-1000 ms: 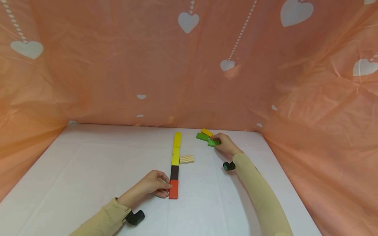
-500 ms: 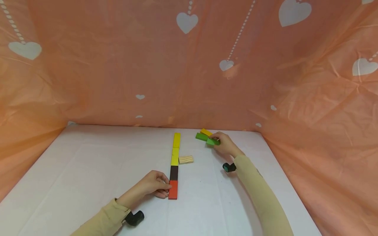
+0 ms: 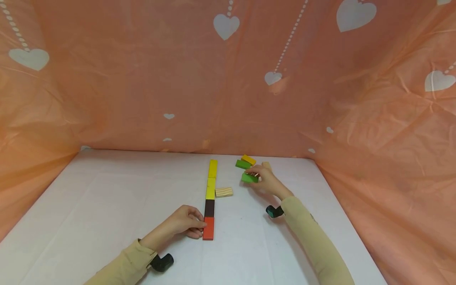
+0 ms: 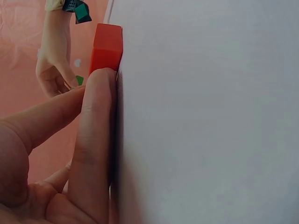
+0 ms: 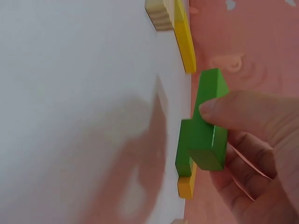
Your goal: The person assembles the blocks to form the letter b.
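Note:
A row of flat wooden blocks runs away from me: a red block (image 3: 209, 232) nearest, then a dark brown block (image 3: 209, 208) and two yellow blocks (image 3: 211, 189). My left hand (image 3: 185, 220) holds the red block at its left edge, thumb tip at the top edge and a fingertip against its side in the left wrist view. A green block (image 5: 206, 126) is pinched in my right hand (image 3: 269, 181), raised over the table, its shadow showing below in the right wrist view. Beyond it lie another green block (image 3: 243, 164) and an orange-yellow block (image 3: 248, 159).
A plain wood block (image 3: 224, 192) lies crosswise against the right side of the row. Another plain block (image 3: 266, 165) shows behind my right hand. The white tabletop (image 3: 117, 190) ends at a pink curtain (image 3: 142, 79) with white hearts.
My right hand has lifted the green block off the spot beside the other green one and brought it left and towards me, uncovering a plain block. The left hand stays on the red block.

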Action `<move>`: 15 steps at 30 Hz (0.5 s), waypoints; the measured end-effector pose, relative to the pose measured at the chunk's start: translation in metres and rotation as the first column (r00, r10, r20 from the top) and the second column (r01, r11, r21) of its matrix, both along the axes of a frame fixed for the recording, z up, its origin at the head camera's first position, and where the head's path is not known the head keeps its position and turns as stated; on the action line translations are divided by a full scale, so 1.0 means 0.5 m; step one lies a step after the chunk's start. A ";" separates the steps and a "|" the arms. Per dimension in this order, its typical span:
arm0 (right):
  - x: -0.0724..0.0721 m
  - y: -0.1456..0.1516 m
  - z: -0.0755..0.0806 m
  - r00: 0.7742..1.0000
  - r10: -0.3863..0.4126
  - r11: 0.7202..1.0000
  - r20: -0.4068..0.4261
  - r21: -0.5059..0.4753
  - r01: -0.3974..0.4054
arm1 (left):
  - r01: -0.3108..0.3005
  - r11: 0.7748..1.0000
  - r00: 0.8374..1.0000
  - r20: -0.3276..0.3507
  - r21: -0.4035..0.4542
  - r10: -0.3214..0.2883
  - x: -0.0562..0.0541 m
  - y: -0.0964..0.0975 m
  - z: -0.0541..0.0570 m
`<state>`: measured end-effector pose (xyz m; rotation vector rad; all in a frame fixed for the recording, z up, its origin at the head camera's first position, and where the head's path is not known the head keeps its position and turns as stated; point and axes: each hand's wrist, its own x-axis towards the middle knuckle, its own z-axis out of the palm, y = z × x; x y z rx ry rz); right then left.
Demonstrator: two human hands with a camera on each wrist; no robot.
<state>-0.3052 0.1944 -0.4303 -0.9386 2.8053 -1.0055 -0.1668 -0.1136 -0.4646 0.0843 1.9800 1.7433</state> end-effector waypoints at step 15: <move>0.044 -0.017 -0.022 0.995 0.091 0.996 0.032 0.018 -0.092 | 0.009 1.000 1.000 0.007 0.007 -0.009 0.001 -0.003 0.007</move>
